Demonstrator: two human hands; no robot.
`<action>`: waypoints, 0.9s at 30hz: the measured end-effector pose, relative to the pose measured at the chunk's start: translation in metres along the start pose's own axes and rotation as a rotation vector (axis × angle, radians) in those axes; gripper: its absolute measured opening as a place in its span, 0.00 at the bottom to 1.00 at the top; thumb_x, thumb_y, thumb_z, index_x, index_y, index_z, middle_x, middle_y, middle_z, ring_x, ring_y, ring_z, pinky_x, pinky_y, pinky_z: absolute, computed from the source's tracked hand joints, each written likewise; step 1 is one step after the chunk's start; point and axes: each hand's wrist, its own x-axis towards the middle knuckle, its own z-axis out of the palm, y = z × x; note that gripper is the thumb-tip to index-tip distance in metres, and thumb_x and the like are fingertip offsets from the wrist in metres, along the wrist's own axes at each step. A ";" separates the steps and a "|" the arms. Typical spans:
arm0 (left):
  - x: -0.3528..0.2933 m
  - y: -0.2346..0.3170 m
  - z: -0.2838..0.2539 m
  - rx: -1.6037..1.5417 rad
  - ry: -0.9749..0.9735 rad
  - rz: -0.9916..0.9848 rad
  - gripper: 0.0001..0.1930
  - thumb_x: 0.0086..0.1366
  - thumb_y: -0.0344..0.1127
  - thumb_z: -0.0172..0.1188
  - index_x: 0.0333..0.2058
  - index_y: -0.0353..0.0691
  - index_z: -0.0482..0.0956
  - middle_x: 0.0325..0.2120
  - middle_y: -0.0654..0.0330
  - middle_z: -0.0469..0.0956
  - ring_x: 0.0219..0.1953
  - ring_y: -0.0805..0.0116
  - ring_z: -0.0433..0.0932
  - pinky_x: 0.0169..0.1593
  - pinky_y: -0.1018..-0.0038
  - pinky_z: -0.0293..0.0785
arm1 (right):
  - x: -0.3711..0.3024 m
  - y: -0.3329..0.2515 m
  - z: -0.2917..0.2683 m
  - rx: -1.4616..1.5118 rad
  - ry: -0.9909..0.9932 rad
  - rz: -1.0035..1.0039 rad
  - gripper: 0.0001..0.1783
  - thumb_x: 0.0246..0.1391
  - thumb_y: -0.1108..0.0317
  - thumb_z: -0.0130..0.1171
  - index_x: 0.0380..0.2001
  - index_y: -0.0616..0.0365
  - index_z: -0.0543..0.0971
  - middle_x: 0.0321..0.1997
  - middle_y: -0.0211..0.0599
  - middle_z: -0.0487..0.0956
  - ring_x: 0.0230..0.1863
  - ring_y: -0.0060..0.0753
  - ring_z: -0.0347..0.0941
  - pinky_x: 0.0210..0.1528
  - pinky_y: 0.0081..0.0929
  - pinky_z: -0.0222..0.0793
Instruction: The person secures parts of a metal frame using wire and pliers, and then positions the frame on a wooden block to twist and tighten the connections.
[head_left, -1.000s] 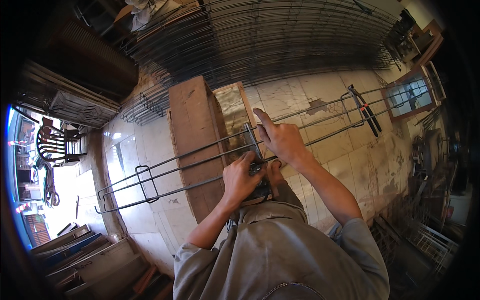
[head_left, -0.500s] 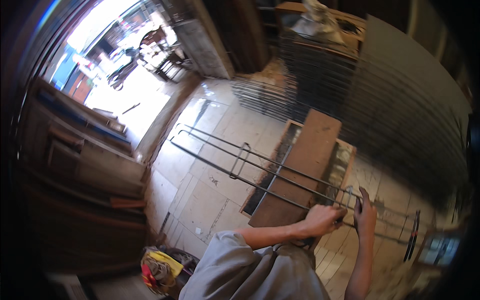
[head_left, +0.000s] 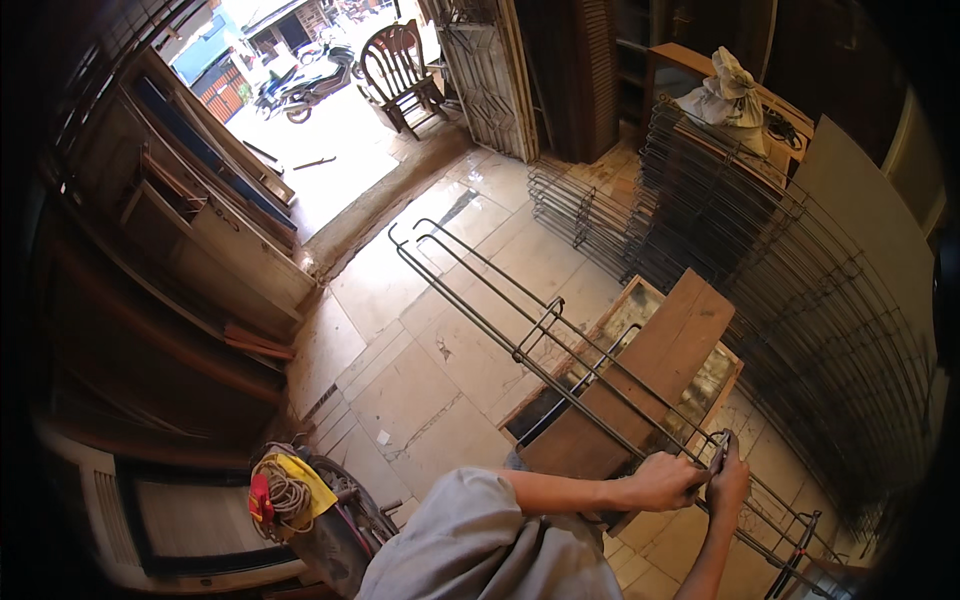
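Observation:
A long cage of steel reinforcing bars (head_left: 470,318) slants from the middle of the floor to the lower right. A rectangular wire stirrup (head_left: 540,328) rings the bars midway along. The cage rests across a brown wooden board (head_left: 650,350). At its near part, my left hand (head_left: 665,482) is closed by the bars; its fingertips are hidden, so what it grips cannot be made out. Just right of it, my right hand (head_left: 728,478) is closed around another stirrup (head_left: 719,440) on the bars. The two hands are close together.
Stacks of finished bar cages (head_left: 800,270) fill the right side. A white sack (head_left: 728,95) lies on a wooden cabinet behind. At the lower left, coiled rope (head_left: 285,490) sits with a yellow cloth. Wooden panels (head_left: 220,250) lean left; a chair (head_left: 400,75) stands at the doorway.
My head view has shifted, so the scene sits lower and farther right. My right hand's raised fingers have closed onto the stirrup, and the hands are closer together. The bars' angle looks steeper.

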 end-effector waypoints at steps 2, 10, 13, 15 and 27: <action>0.001 -0.002 0.002 -0.016 0.024 0.018 0.12 0.52 0.36 0.60 0.36 0.43 0.78 0.24 0.55 0.79 0.28 0.52 0.80 0.28 0.57 0.73 | 0.001 0.002 0.001 -0.030 -0.030 -0.003 0.18 0.63 0.70 0.50 0.55 0.56 0.73 0.18 0.54 0.74 0.21 0.52 0.75 0.25 0.43 0.66; 0.007 0.004 0.001 -0.046 0.013 0.006 0.10 0.51 0.36 0.61 0.33 0.43 0.78 0.25 0.55 0.80 0.29 0.51 0.80 0.30 0.57 0.75 | -0.052 0.013 -0.011 0.252 0.558 0.038 0.13 0.64 0.67 0.54 0.46 0.65 0.75 0.34 0.45 0.78 0.30 0.38 0.73 0.32 0.33 0.68; 0.004 0.002 0.002 -0.036 0.038 -0.016 0.09 0.51 0.37 0.61 0.32 0.43 0.78 0.25 0.54 0.80 0.30 0.50 0.80 0.31 0.57 0.76 | -0.112 0.012 0.036 0.501 0.734 0.265 0.14 0.66 0.64 0.51 0.41 0.66 0.75 0.33 0.41 0.77 0.30 0.33 0.73 0.32 0.31 0.69; 0.001 0.000 0.002 -0.033 0.044 -0.027 0.09 0.51 0.37 0.62 0.31 0.43 0.78 0.24 0.53 0.80 0.30 0.50 0.81 0.31 0.56 0.76 | -0.139 0.020 0.076 0.775 0.487 0.638 0.13 0.68 0.62 0.47 0.42 0.60 0.76 0.28 0.29 0.72 0.23 0.23 0.64 0.25 0.25 0.61; 0.008 0.009 -0.007 -0.024 -0.072 -0.097 0.16 0.49 0.39 0.63 0.38 0.40 0.80 0.30 0.50 0.81 0.36 0.48 0.81 0.36 0.57 0.76 | -0.091 0.021 0.101 1.900 0.233 0.349 0.31 0.64 0.61 0.51 0.67 0.53 0.59 0.18 0.20 0.60 0.16 0.11 0.51 0.19 0.15 0.49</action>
